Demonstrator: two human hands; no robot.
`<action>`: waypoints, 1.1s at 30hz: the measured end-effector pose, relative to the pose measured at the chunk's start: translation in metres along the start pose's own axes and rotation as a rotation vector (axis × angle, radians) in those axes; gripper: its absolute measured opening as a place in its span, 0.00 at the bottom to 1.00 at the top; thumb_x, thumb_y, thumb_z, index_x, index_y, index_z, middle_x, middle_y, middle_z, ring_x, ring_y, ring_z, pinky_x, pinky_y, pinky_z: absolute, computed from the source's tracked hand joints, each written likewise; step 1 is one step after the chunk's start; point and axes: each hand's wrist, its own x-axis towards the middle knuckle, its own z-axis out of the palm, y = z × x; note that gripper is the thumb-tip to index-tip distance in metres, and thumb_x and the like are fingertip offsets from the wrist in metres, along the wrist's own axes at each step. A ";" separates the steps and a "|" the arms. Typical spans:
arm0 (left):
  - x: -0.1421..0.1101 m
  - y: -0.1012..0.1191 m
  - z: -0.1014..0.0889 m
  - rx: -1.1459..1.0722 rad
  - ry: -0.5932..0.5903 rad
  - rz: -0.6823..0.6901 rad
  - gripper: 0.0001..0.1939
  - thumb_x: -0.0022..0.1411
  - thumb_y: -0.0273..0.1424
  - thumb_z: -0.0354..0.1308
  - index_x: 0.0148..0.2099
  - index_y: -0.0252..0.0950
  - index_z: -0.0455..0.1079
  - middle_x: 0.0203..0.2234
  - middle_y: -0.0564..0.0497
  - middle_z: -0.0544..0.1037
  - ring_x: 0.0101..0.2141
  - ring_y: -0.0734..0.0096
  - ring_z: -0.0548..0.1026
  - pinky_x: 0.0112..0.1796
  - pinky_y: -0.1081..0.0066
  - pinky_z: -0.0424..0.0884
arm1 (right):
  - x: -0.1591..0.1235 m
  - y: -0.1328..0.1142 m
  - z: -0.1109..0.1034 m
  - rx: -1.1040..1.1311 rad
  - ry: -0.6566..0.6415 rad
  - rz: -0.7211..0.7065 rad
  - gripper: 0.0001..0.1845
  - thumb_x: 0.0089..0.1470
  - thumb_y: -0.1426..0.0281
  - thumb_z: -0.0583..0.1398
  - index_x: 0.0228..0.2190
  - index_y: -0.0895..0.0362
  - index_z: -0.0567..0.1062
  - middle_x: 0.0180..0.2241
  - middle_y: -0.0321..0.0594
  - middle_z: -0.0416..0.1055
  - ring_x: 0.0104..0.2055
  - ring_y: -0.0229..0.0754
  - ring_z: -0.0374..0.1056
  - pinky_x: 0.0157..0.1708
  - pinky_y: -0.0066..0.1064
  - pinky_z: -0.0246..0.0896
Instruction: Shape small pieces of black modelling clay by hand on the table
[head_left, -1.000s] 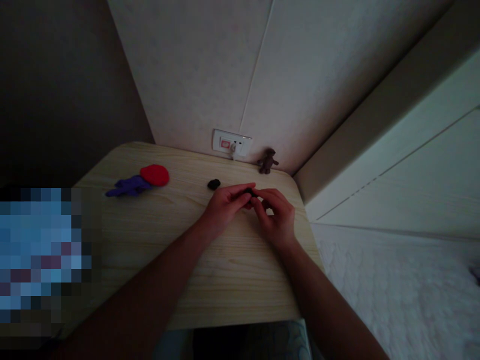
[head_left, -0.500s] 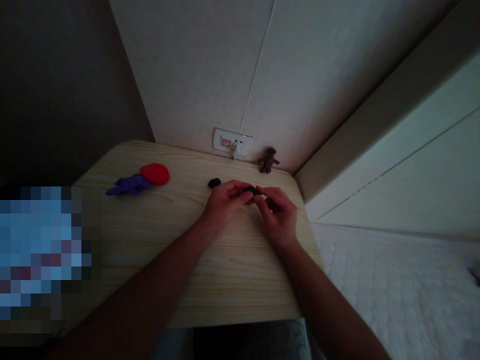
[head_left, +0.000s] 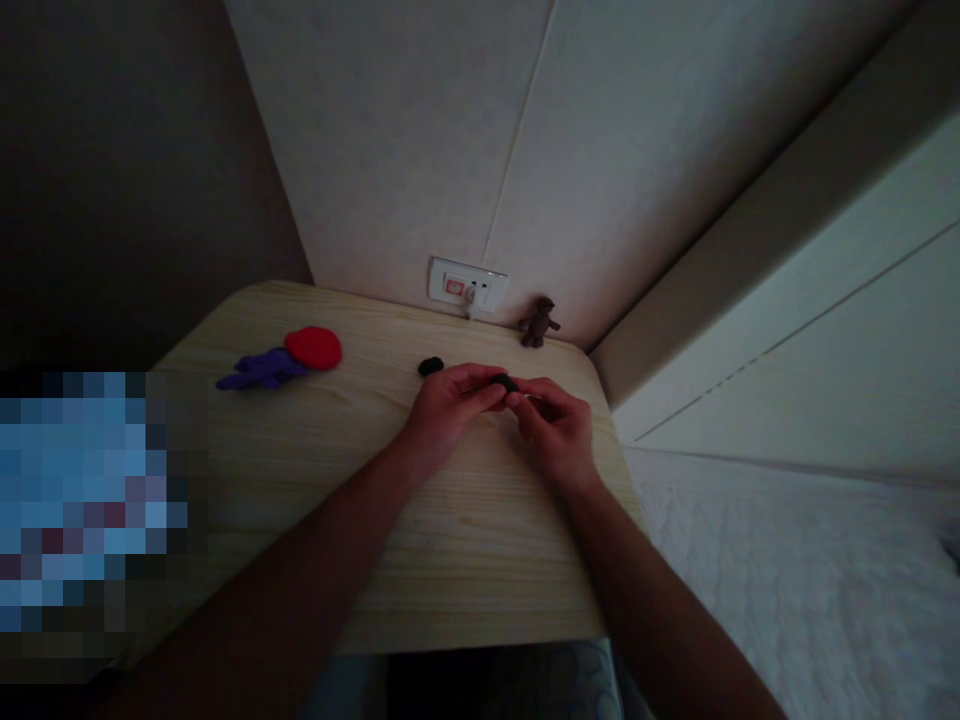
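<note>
A small dark lump of modelling clay (head_left: 505,383) is pinched between my two hands above the table. My left hand (head_left: 454,402) grips it from the left with thumb and fingers. From the right, the thumb and fingertips of my right hand (head_left: 556,422) close on the same lump. Another black clay lump (head_left: 430,367) lies on the table just beyond my left hand. Behind my right hand, a small brown clay figure (head_left: 538,323) with arms and legs stands near the wall.
A flat red clay piece (head_left: 313,348) touches a knobbly purple clay piece (head_left: 262,370) on the left of the wooden table (head_left: 480,560). At the back, a plug sits in a wall socket (head_left: 487,287). A blurred-out bluish patch (head_left: 75,480) covers the lower left. White quilted fabric (head_left: 735,570) lies to the right.
My right fingers have shifted slightly around the dark lump, and more of it shows. The whole view has moved a little; the objects on the table stay in place.
</note>
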 end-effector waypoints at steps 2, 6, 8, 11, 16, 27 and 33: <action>0.000 0.000 0.001 -0.026 0.004 -0.007 0.17 0.47 0.32 0.77 0.41 0.35 0.81 0.35 0.47 0.85 0.35 0.67 0.82 0.43 0.64 0.78 | 0.000 0.001 0.000 -0.024 0.023 -0.016 0.11 0.56 0.64 0.68 0.41 0.53 0.83 0.34 0.38 0.77 0.23 0.32 0.60 0.21 0.27 0.55; 0.000 0.001 0.003 -0.045 0.030 -0.039 0.18 0.47 0.33 0.77 0.41 0.35 0.82 0.36 0.47 0.86 0.35 0.68 0.82 0.42 0.66 0.77 | -0.004 -0.002 0.001 -0.270 0.126 -0.227 0.12 0.60 0.67 0.66 0.45 0.54 0.83 0.35 0.41 0.79 0.25 0.34 0.65 0.25 0.29 0.63; 0.000 0.000 0.003 -0.044 0.038 -0.060 0.17 0.47 0.34 0.77 0.41 0.35 0.83 0.36 0.46 0.86 0.34 0.69 0.82 0.41 0.67 0.77 | -0.005 -0.006 0.001 -0.406 0.111 -0.337 0.12 0.62 0.69 0.64 0.46 0.54 0.83 0.35 0.41 0.79 0.26 0.35 0.67 0.26 0.30 0.66; 0.000 0.000 0.003 -0.028 0.056 -0.060 0.17 0.46 0.34 0.76 0.39 0.34 0.83 0.35 0.46 0.85 0.33 0.70 0.81 0.39 0.68 0.77 | -0.004 -0.010 0.001 -0.570 0.068 -0.422 0.13 0.64 0.69 0.62 0.48 0.56 0.82 0.34 0.43 0.78 0.26 0.35 0.68 0.25 0.29 0.66; -0.001 0.002 0.002 -0.009 0.073 -0.055 0.16 0.46 0.34 0.76 0.39 0.34 0.84 0.34 0.45 0.85 0.33 0.70 0.80 0.38 0.69 0.76 | -0.006 -0.010 0.003 -0.708 0.047 -0.479 0.14 0.66 0.69 0.60 0.49 0.57 0.81 0.37 0.45 0.79 0.28 0.36 0.72 0.28 0.29 0.70; 0.000 0.000 0.002 0.005 0.050 -0.016 0.17 0.47 0.34 0.76 0.40 0.35 0.84 0.36 0.45 0.86 0.34 0.67 0.81 0.40 0.66 0.76 | -0.007 -0.009 0.003 -0.473 0.064 -0.353 0.13 0.63 0.70 0.63 0.48 0.55 0.81 0.36 0.42 0.80 0.29 0.36 0.71 0.30 0.31 0.70; 0.000 0.002 0.004 0.037 0.045 0.000 0.17 0.47 0.34 0.76 0.41 0.36 0.84 0.35 0.46 0.86 0.33 0.68 0.81 0.40 0.66 0.76 | -0.003 -0.003 0.001 -0.186 0.082 -0.138 0.12 0.58 0.66 0.67 0.45 0.52 0.83 0.36 0.42 0.79 0.34 0.39 0.72 0.30 0.31 0.68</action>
